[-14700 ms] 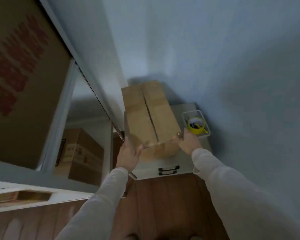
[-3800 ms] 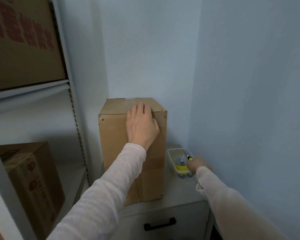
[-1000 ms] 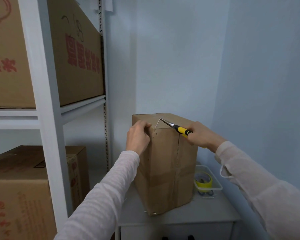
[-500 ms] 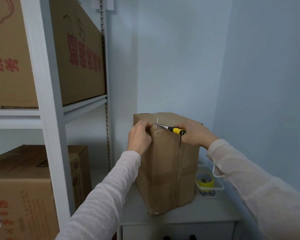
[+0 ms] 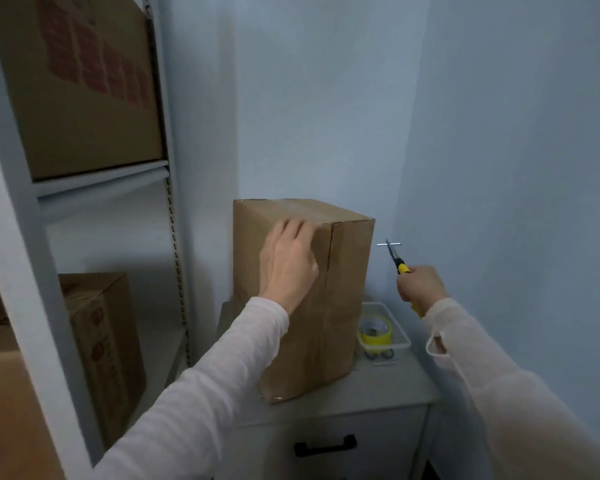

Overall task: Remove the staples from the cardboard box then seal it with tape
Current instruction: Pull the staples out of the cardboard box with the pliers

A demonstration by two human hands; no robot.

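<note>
Your right hand (image 5: 419, 288), gripping the yellow-handled metal tool (image 5: 398, 262), now hangs clear of the tall brown cardboard box (image 5: 347, 278); your left hand (image 5: 288, 268) rests open on it.

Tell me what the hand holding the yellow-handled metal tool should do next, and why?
Probably lower the right hand and drop the thin silver staple by the clear plastic tray. The staple sits crosswise on the tip of the yellow-handled metal tool, clear of the tall brown cardboard box, so the tip likely needs freeing before any more prying.
</note>
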